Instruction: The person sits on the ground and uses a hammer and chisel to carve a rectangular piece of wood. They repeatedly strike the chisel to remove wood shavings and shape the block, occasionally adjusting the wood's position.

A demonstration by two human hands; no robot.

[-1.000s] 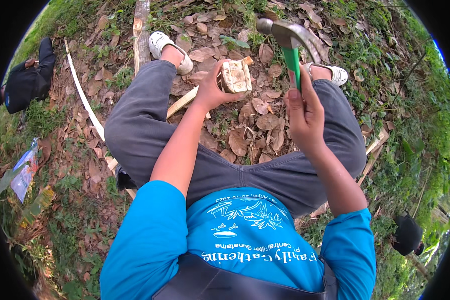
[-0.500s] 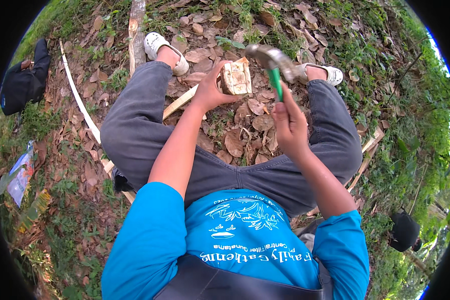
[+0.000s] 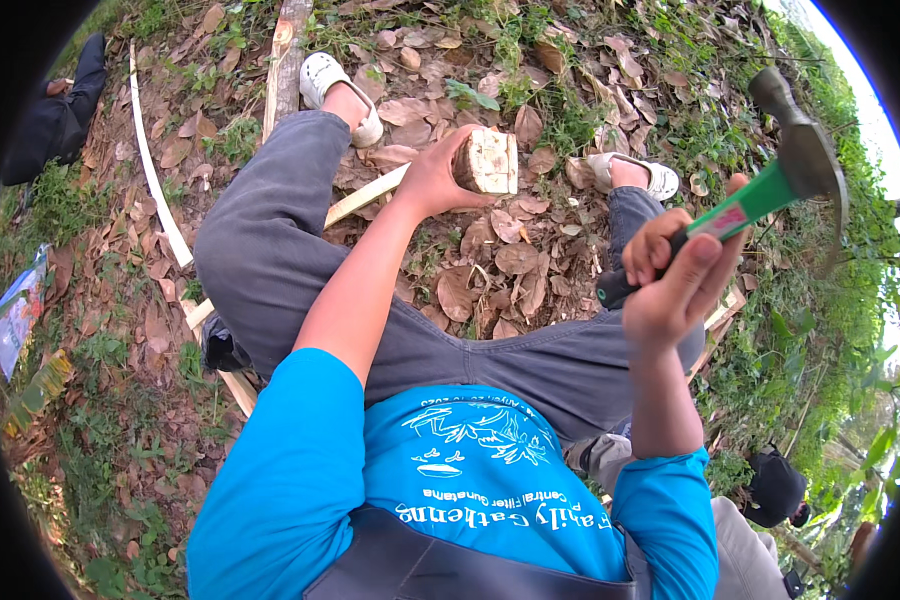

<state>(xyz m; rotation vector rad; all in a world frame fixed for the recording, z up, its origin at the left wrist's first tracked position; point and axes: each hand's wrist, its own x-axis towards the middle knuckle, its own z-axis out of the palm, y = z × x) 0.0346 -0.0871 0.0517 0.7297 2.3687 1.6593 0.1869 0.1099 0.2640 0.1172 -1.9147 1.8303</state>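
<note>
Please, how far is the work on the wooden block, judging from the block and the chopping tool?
Done: the left hand grips the wooden block and steadies it over the dry leaves. In hand: the right hand holds the green-handled chopping tool raised high, well away from the block. Left: the block looks whole, with no split that I can see.

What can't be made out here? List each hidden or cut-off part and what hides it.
Head view only:
- Wood block: its near side is covered by the left hand.
- Hatchet: the green handle's lower end is hidden inside the right hand.
- Bamboo strip: its near end is hidden behind the grey trouser leg.
</note>
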